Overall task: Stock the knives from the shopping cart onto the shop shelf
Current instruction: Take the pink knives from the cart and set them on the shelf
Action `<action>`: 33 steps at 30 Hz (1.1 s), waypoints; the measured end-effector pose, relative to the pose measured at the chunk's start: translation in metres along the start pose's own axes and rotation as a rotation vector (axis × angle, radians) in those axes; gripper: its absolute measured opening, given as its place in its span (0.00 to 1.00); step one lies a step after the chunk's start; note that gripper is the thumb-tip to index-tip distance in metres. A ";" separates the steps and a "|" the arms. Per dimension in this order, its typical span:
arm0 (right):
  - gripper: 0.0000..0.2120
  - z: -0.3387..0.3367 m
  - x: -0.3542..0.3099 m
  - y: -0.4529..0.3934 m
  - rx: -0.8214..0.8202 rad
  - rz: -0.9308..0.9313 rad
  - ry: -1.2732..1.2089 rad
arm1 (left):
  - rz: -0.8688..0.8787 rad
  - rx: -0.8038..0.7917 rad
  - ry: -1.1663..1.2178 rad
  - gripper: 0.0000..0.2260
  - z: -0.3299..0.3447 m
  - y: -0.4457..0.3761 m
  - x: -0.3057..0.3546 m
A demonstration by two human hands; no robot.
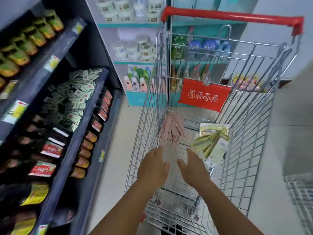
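Over the shopping cart (240, 102) both hands hover with fingers loose, holding nothing — left hand (153, 167), right hand (192, 167); pink knives (171, 130) just ahead, green packs (211, 143) right, shelf (88, 106) left.

Pale tiled floor (116, 150) underfoot in a shop aisle. Dark blue shelving (88, 106) on the left, packed with sachets (74, 94) and dark packets (50, 150). Teal-and-white shelf unit (135, 61) ahead, holding white tubs (128, 48) and bottles (137, 80). Plain light wall (274, 7) behind, right.
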State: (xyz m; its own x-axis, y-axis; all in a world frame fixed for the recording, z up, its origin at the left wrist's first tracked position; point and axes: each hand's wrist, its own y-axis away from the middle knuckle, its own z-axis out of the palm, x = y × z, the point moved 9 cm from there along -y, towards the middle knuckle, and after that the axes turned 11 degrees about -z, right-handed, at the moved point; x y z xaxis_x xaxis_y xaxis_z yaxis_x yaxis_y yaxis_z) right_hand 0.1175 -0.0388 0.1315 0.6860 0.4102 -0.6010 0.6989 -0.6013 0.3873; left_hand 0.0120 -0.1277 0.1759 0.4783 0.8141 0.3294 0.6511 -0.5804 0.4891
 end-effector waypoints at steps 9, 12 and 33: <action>0.28 0.001 0.049 -0.085 0.045 0.123 -0.069 | -0.027 -0.060 -0.049 0.20 0.040 -0.121 0.017; 0.27 0.006 0.060 -0.111 0.066 0.181 -0.091 | -0.040 -0.092 -0.040 0.20 0.057 -0.156 0.014; 0.25 0.066 0.144 -0.298 0.126 0.015 0.015 | -0.264 0.100 -0.069 0.29 0.149 -0.319 0.002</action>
State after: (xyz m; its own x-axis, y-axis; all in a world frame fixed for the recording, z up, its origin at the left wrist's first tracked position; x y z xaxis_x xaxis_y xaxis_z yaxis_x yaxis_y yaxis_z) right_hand -0.0051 0.1549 -0.1166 0.6998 0.4099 -0.5851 0.6581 -0.6886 0.3046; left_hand -0.1071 0.0564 -0.0999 0.3216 0.9359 0.1439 0.8115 -0.3508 0.4673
